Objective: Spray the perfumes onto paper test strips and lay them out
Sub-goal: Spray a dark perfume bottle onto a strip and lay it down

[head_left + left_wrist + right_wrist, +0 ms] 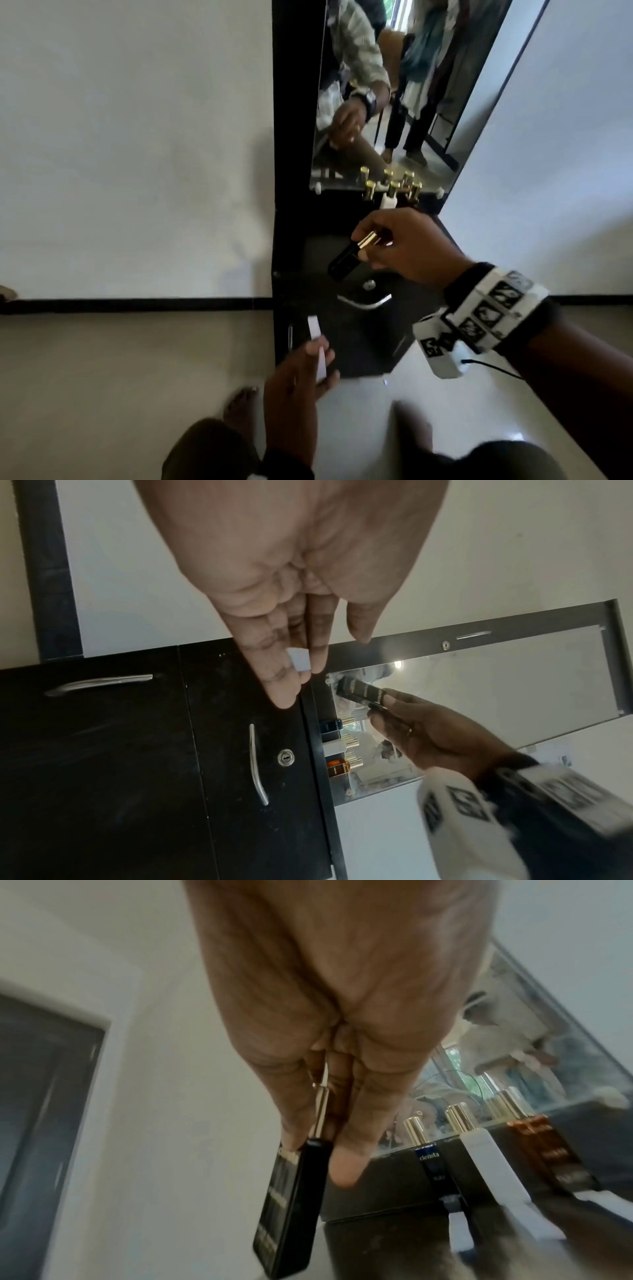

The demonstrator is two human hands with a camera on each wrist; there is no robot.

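My right hand [394,246] grips a black perfume bottle [346,260] by its gold cap, holding it above the black cabinet; the bottle [291,1204] hangs down from my fingers in the right wrist view. My left hand [308,370] pinches a white paper test strip [317,342] lower down, in front of the cabinet; its end [298,660] shows between the fingers. The bottle [363,693] is up and to the right of the strip. Three more bottles stand by the mirror: a blue one [430,1161], a white one [486,1161] and an amber one [544,1150].
The black cabinet [359,325] has metal handles [257,764] and a key lock [285,757]. A mirror [394,96] leans behind the bottles against a white wall. White strips [459,1229] lie on the cabinet top. My bare feet are on the tiled floor below.
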